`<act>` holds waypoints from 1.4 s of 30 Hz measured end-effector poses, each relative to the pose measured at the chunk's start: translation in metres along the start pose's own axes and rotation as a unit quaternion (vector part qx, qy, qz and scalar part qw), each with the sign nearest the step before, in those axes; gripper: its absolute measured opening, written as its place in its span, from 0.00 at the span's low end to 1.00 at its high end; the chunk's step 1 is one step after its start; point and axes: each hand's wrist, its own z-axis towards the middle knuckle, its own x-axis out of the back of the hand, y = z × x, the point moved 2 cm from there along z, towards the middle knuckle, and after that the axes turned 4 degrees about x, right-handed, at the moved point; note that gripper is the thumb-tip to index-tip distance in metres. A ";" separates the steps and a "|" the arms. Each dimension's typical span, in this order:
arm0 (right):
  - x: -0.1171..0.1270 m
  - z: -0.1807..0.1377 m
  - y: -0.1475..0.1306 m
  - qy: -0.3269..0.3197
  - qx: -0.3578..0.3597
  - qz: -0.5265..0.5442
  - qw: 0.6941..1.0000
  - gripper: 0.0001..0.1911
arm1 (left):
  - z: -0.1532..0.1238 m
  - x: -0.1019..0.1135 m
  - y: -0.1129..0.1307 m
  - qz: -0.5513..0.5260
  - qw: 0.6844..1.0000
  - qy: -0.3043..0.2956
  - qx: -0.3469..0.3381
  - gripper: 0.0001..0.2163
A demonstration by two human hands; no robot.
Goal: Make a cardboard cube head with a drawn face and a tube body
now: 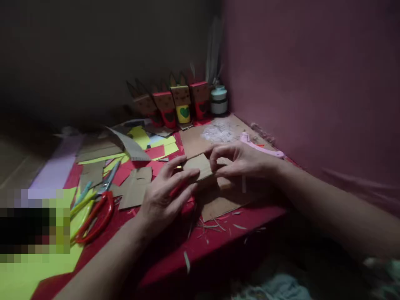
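Between my two hands is a small piece of cardboard [202,166], pale tan and roughly box-shaped. My left hand [170,189] grips it from the left, thumb and fingers along its left side. At its right edge my right hand [233,160] pinches it with curled fingers. Both hands hold it just above a larger brown cardboard sheet [215,206] lying on the red table cover. A smaller cardboard bit [224,183] shows under my right hand. The underside of the held piece is hidden.
Red-handled scissors [108,204], cut cardboard [136,189] and coloured paper [139,136] lie left. Several cardboard animal figures [181,98] and a lidded jar [219,100] stand behind. A pink curved tool [262,148] lies right, near the wall. Thin scraps [212,226] lie near the front edge.
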 end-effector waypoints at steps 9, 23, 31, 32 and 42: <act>-0.005 0.005 -0.004 0.054 -0.034 0.139 0.988 0.05 | -0.001 0.008 0.002 -0.100 0.992 0.045 0.067 0.06; -0.026 0.045 -0.004 0.143 -0.121 0.320 0.929 0.07 | 0.002 0.022 -0.019 -0.234 0.928 0.174 0.232 0.02; -0.038 0.044 0.004 0.149 -0.127 0.393 0.898 0.14 | 0.001 0.018 -0.026 -0.343 0.847 0.186 0.360 0.07; -0.039 0.043 0.004 0.152 -0.123 0.398 0.896 0.14 | 0.001 0.018 -0.026 -0.353 0.843 0.182 0.364 0.08; -0.046 0.038 -0.001 0.166 -0.118 0.393 0.897 0.20 | 0.003 0.017 -0.031 -0.387 0.829 0.176 0.363 0.05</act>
